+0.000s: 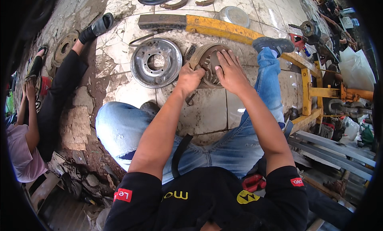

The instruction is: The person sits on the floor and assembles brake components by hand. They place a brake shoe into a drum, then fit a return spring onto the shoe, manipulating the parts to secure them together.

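My left hand [189, 78] is closed on the near left edge of a round, rusty-brown brake drum [198, 56] standing on the tiles. My right hand [233, 73] lies over the drum's right side, fingers stretched out. A dark, rounded piece [215, 60] shows beside its thumb; whether the palm presses on it is hard to tell. Left of the drum, a bare metal wheel-shaped plate [171, 66] with a central hole and bolt holes lies flat. A dark brush-like thing [190, 52] shows between plate and drum.
A yellow steel beam [223, 27] crosses beyond the drum, joining a yellow frame [306, 89] at right. Curved brake shoes [177, 1] and a round silver lid-like thing [234, 16] lie farther off. Another person [30, 131] sits at left, a leg stretched forward. Metal rails [335, 147] lie near right.
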Action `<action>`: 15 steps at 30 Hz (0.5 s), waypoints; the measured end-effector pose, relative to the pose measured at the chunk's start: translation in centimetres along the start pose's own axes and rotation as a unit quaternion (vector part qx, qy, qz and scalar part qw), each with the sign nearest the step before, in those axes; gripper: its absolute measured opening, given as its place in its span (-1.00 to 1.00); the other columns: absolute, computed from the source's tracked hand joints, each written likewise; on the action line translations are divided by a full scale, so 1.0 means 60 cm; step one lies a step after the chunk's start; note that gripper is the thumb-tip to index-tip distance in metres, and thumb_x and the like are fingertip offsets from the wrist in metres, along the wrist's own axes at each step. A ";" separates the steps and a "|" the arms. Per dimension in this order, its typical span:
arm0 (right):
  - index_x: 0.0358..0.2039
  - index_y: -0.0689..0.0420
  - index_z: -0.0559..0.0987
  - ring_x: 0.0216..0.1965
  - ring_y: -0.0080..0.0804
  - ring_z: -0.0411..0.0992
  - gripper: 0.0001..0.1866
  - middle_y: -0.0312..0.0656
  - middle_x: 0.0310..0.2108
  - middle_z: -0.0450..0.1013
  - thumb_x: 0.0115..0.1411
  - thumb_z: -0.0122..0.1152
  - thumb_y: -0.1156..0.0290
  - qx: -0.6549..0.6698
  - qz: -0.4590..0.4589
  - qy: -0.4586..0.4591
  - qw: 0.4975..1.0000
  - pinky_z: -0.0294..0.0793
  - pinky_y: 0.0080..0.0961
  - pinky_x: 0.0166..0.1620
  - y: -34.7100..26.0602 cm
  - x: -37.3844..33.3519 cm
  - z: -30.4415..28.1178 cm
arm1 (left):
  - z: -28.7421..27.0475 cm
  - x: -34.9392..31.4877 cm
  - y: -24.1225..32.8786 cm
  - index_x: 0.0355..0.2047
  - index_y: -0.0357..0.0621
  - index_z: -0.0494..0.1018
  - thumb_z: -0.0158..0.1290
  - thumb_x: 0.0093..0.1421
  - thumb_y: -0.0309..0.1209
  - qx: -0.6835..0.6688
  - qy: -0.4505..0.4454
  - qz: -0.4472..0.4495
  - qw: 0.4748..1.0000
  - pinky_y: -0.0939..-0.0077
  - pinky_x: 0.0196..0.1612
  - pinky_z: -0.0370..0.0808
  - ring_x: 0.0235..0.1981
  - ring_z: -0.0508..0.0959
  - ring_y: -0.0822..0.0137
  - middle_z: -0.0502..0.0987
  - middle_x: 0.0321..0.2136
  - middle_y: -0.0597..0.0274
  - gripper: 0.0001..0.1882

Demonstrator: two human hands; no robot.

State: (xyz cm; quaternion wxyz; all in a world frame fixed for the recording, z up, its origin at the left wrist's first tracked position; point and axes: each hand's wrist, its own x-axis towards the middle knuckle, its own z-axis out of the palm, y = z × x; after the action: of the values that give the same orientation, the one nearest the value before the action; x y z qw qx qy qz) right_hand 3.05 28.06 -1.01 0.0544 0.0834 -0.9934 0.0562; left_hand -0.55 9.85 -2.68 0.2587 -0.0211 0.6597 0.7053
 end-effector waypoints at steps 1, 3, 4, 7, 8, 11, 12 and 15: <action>0.22 0.21 0.31 0.29 0.07 0.13 -0.49 0.06 0.26 0.21 0.32 -0.09 0.25 -0.019 -0.008 0.001 1.000 0.05 -0.06 0.34 -0.001 0.001 -0.002 | 0.000 0.000 -0.004 -0.03 -0.38 0.43 0.04 0.05 -0.50 -0.012 0.005 0.003 1.000 0.47 -0.10 0.48 -0.22 0.54 0.33 0.59 -0.22 0.10 -0.57; 0.20 0.20 0.34 0.29 0.03 0.14 -0.51 0.05 0.26 0.21 0.31 -0.07 0.28 -0.007 -0.024 0.002 1.000 0.07 -0.06 0.34 -0.006 0.005 -0.005 | 0.002 0.003 -0.012 -0.03 -0.37 0.43 0.03 0.05 -0.50 -0.035 0.014 0.010 0.999 0.47 -0.10 0.48 -0.22 0.54 0.32 0.59 -0.22 0.10 -0.57; 0.19 0.19 0.36 0.29 0.01 0.14 -0.52 0.04 0.26 0.22 0.30 -0.06 0.29 -0.002 -0.032 0.003 0.999 0.07 -0.07 0.33 -0.006 0.007 -0.006 | 0.004 0.000 -0.006 -0.03 -0.37 0.43 0.03 0.05 -0.50 -0.030 0.013 0.008 0.999 0.47 -0.10 0.48 -0.22 0.54 0.32 0.59 -0.22 0.09 -0.57; 0.18 0.18 0.36 0.30 0.02 0.14 -0.54 0.06 0.24 0.23 0.30 -0.07 0.31 0.131 -0.031 -0.026 0.991 0.07 -0.16 0.35 -0.006 -0.001 -0.007 | 0.006 -0.007 0.007 -0.03 -0.37 0.43 0.03 0.05 -0.50 -0.022 0.014 0.001 1.000 0.47 -0.10 0.48 -0.22 0.54 0.32 0.59 -0.22 0.09 -0.57; 0.14 0.18 0.39 0.27 0.00 0.17 -0.57 0.03 0.21 0.26 0.30 -0.07 0.30 0.122 -0.034 -0.013 0.992 0.09 -0.14 0.33 -0.009 0.000 -0.007 | 0.005 -0.007 0.006 -0.03 -0.36 0.43 0.03 0.05 -0.50 -0.022 0.017 -0.001 1.000 0.46 -0.10 0.48 -0.22 0.54 0.32 0.59 -0.22 0.09 -0.57; 0.05 0.18 0.46 0.19 -0.03 0.25 -0.61 0.00 0.12 0.35 0.31 -0.09 0.25 0.120 -0.015 -0.024 0.992 0.16 -0.10 0.27 -0.014 0.012 -0.014 | 0.004 -0.008 0.009 -0.02 -0.36 0.43 0.03 0.05 -0.49 -0.016 0.019 -0.003 1.000 0.46 -0.09 0.48 -0.21 0.54 0.31 0.59 -0.21 0.09 -0.57; 0.04 0.18 0.46 0.17 -0.01 0.28 -0.60 0.01 0.09 0.37 0.32 -0.11 0.22 0.135 0.009 -0.063 0.989 0.18 -0.10 0.25 -0.008 0.029 -0.014 | 0.004 -0.009 0.010 -0.02 -0.37 0.43 0.03 0.05 -0.49 -0.012 0.019 -0.003 1.000 0.45 -0.09 0.48 -0.21 0.54 0.31 0.58 -0.21 0.09 -0.57; -0.01 0.19 0.48 0.08 0.05 0.33 -0.56 0.05 0.00 0.42 0.36 -0.20 0.13 0.158 0.049 -0.109 0.980 0.21 -0.08 0.19 -0.002 0.048 -0.017 | 0.011 -0.006 0.010 -0.03 -0.37 0.43 0.03 0.05 -0.49 -0.007 0.024 -0.005 1.000 0.44 -0.09 0.48 -0.21 0.55 0.31 0.59 -0.21 0.08 -0.57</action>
State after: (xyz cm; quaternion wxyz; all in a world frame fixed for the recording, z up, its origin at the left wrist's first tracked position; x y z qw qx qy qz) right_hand 0.37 27.61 0.35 -0.0706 0.0475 -0.9750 0.2052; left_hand -0.29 10.36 -1.91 0.2461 -0.0428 0.6609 0.7077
